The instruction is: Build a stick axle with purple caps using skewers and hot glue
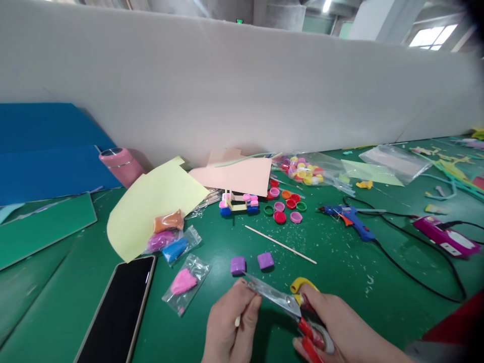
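Near the bottom centre, my left hand (231,322) is closed around a thin pale stick (237,320), whose end pokes out between the fingers. My right hand (333,322) grips scissors (280,298) with red and yellow handles, blades a little apart and pointing left. The blade tips reach the fingertips of my left hand; whether they touch the stick is hard to tell. Just beyond the blades lie two purple clay blocks (238,265). Farther up, a thin wooden stick (280,244) rests slantwise on the green table (212,297).
A phone (117,312) and bagged clay (184,281) lie left. Behind are yellow paper (139,206), a small pink-and-blue model (238,203) and coloured rings (296,217). On the right are a blue glue gun (350,218), its cable and a purple device (446,237). A pink bottle (123,166) stands back left.
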Demonstrator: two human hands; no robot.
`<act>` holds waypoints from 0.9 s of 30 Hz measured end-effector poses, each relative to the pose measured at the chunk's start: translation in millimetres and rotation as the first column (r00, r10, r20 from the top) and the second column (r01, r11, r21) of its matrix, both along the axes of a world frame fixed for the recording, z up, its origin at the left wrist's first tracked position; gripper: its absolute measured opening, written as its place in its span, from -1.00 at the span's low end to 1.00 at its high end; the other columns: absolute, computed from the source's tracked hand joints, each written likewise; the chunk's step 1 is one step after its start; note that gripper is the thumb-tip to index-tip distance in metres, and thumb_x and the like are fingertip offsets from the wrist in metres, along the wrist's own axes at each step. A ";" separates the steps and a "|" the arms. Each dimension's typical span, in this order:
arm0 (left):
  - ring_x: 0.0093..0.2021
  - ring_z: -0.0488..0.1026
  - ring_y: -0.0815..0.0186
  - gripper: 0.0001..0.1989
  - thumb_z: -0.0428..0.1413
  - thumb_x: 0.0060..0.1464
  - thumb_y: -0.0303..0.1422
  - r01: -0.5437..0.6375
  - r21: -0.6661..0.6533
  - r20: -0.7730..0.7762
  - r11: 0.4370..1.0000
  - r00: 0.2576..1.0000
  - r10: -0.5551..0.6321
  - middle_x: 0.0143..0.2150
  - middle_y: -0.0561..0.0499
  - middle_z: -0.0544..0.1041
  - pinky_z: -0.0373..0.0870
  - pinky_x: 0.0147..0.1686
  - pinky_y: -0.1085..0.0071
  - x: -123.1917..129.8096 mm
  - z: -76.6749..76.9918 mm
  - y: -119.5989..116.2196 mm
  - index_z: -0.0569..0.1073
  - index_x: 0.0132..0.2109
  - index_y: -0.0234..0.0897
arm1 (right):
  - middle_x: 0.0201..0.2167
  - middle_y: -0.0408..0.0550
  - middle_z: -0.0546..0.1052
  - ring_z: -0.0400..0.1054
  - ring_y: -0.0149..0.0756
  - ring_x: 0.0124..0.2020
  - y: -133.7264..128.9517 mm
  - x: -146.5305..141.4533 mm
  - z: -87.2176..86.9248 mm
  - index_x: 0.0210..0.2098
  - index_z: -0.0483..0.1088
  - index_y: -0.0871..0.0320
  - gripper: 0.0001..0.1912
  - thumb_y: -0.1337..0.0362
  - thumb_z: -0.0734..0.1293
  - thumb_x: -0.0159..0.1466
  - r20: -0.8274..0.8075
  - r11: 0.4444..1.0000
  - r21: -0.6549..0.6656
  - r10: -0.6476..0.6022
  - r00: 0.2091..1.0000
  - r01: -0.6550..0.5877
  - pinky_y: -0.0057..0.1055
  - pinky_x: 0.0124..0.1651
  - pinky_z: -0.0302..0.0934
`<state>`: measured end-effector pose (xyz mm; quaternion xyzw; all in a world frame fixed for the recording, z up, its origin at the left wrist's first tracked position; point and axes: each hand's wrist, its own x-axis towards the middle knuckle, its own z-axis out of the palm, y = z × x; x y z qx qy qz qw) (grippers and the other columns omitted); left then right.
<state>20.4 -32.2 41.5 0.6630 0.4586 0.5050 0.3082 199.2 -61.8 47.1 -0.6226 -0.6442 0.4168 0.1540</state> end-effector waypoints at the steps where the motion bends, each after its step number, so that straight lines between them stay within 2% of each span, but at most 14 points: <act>1: -0.58 0.29 0.36 -0.82 0.01 0.03 -0.51 0.019 -0.009 0.002 1.000 1.000 -0.019 -0.59 0.08 0.36 0.20 -0.54 0.52 0.0 0.1 0.1 0.43 -0.46 -0.21 | -0.57 -0.24 0.32 0.08 -0.44 -0.59 1.3 1.0 0.9 -0.43 0.14 0.09 -0.76 0.24 0.32 -0.03 -0.015 1.000 -0.007 0.019 1.000 -0.019 -0.54 -0.55 -0.01; 4: -0.60 0.25 0.39 -0.83 0.02 0.03 -0.50 0.089 -0.047 0.020 0.995 0.996 -0.088 -0.59 0.09 0.36 0.17 -0.58 0.54 -0.3 -0.4 1.2 0.44 -0.45 -0.21 | -0.60 -0.30 0.25 0.02 -0.48 -0.61 4.7 0.5 3.8 -0.47 0.09 0.08 -0.73 0.30 0.32 -0.07 -0.079 0.999 -0.033 0.022 0.997 -0.025 -0.55 -0.57 -0.04; 9: -0.62 0.16 0.42 -0.87 0.03 0.06 -0.43 0.009 -0.088 0.148 0.996 0.989 0.004 -0.59 0.12 0.33 0.16 -0.56 0.54 2.2 -3.6 0.3 0.47 -0.37 -0.18 | -0.63 -0.35 0.16 -0.03 -0.49 -0.62 6.3 -4.6 10.9 -0.46 0.03 0.06 -0.70 0.39 0.28 -0.08 -0.134 0.999 -0.049 -0.020 0.991 0.013 -0.58 -0.59 -0.06; 16: -0.63 0.14 0.40 -0.84 0.01 0.08 -0.39 0.053 -0.096 0.132 0.994 0.990 -0.040 -0.59 0.10 0.35 0.13 -0.59 0.53 1.1 0.5 0.3 0.49 -0.37 -0.20 | -0.63 -0.34 0.22 -0.05 -0.49 -0.62 6.2 -2.4 14.7 -0.42 0.05 0.06 -0.65 0.35 0.33 -0.11 -0.035 1.000 0.002 -0.004 0.999 0.004 -0.56 -0.59 -0.07; 23: -0.63 0.15 0.37 -0.81 0.03 0.05 -0.36 -0.023 -0.130 0.128 0.991 0.991 0.040 -0.62 0.10 0.30 0.17 -0.54 0.49 6.7 4.8 -1.1 0.49 -0.46 -0.18 | -0.59 -0.29 0.30 0.00 -0.46 -0.62 9.3 2.7 16.7 -0.46 0.10 0.08 -0.70 0.26 0.35 -0.08 0.040 0.998 0.032 0.058 0.998 -0.059 -0.54 -0.59 -0.07; 27: -0.58 0.24 0.34 -0.82 0.06 0.03 -0.35 0.022 -0.143 0.127 0.989 0.992 -0.004 -0.61 0.07 0.35 0.20 -0.50 0.47 5.0 0.8 -2.8 0.50 -0.47 -0.19 | -0.61 -0.27 0.32 0.03 -0.44 -0.63 11.1 6.0 9.3 -0.51 0.10 0.08 -0.71 0.21 0.35 -0.05 0.093 0.997 0.044 0.066 0.994 -0.070 -0.52 -0.58 -0.07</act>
